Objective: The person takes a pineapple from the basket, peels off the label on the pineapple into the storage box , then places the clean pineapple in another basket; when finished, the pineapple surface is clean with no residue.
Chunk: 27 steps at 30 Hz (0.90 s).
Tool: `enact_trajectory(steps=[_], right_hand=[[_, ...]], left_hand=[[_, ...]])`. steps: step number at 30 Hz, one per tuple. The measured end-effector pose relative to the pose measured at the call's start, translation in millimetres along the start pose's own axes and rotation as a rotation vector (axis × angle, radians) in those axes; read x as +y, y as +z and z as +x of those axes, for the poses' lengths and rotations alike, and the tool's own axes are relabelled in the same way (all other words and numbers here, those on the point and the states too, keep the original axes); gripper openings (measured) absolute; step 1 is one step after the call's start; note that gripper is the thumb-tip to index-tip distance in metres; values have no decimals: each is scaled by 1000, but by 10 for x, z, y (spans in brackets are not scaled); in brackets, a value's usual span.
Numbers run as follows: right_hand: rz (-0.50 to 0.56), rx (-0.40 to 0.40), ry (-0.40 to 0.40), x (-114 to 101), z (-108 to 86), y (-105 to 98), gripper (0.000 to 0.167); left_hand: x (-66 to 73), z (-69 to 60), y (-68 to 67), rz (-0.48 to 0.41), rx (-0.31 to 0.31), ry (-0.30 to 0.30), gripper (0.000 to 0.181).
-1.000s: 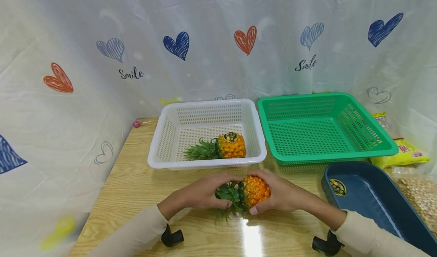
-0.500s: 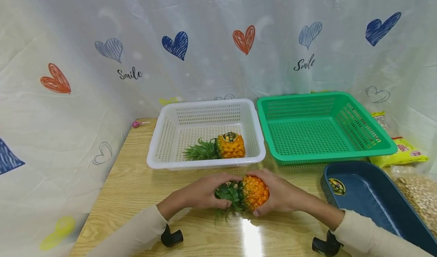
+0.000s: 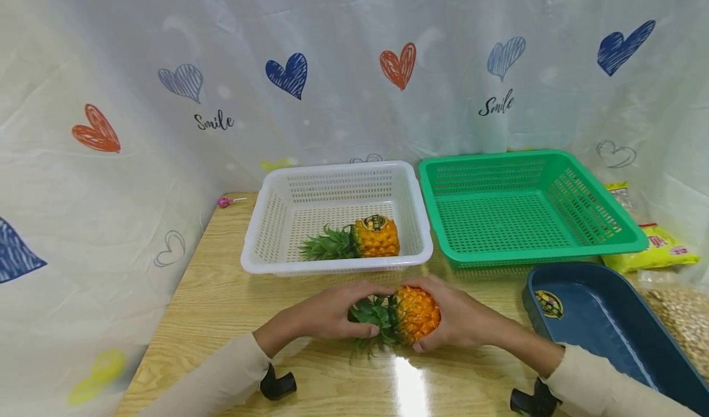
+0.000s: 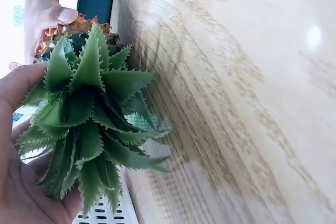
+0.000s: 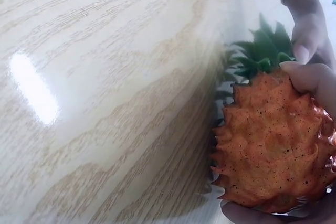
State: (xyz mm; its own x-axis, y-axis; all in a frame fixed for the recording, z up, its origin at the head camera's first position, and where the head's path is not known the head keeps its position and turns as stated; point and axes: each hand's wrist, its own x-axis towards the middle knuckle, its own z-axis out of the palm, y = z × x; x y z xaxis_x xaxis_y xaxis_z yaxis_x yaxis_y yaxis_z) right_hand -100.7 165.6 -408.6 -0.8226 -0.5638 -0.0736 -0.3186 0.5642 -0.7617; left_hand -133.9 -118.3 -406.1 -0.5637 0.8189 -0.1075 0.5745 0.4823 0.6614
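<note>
A small pineapple [image 3: 416, 316] with an orange, spiky body lies on its side on the wooden table, its leafy crown to the left. My left hand [image 3: 339, 312] grips the green crown [image 4: 86, 114], thumb on the near side and fingers on the far side. Around the fruit's base end, my right hand [image 3: 456, 312] holds the orange body [image 5: 273, 140]. The far-side fingers of both hands are partly hidden in the head view. A second pineapple [image 3: 376, 238], bearing a dark round label, lies in the white basket [image 3: 332, 267] just beyond my hands.
A green basket [image 3: 545, 257] stands beside the white one. At right is a dark blue tray [image 3: 598, 318] with a round label sticker. Beyond it lie a yellow packet [image 3: 653, 251] and a bag of pale grains [image 3: 678, 318]. A pink lollipop [image 3: 224, 202] lies at the back left.
My right thumb has slid slightly to the right along the pineapple's body. Both hands otherwise keep their places, and the baskets have not moved.
</note>
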Motion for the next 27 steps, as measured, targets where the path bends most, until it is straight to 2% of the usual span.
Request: enact_trajectory(steps=[8, 19, 27], right_hand=[[-24, -14, 4, 20, -37, -41, 97], [-67, 9, -29, 24, -116, -121, 96], [-87, 42, -67, 39, -189, -194, 98]], left_hand=[[-1, -36, -33, -24, -7, 18, 60], [56, -86, -107, -29, -8, 70, 59], [104, -197, -268, -128, 32, 45, 55]])
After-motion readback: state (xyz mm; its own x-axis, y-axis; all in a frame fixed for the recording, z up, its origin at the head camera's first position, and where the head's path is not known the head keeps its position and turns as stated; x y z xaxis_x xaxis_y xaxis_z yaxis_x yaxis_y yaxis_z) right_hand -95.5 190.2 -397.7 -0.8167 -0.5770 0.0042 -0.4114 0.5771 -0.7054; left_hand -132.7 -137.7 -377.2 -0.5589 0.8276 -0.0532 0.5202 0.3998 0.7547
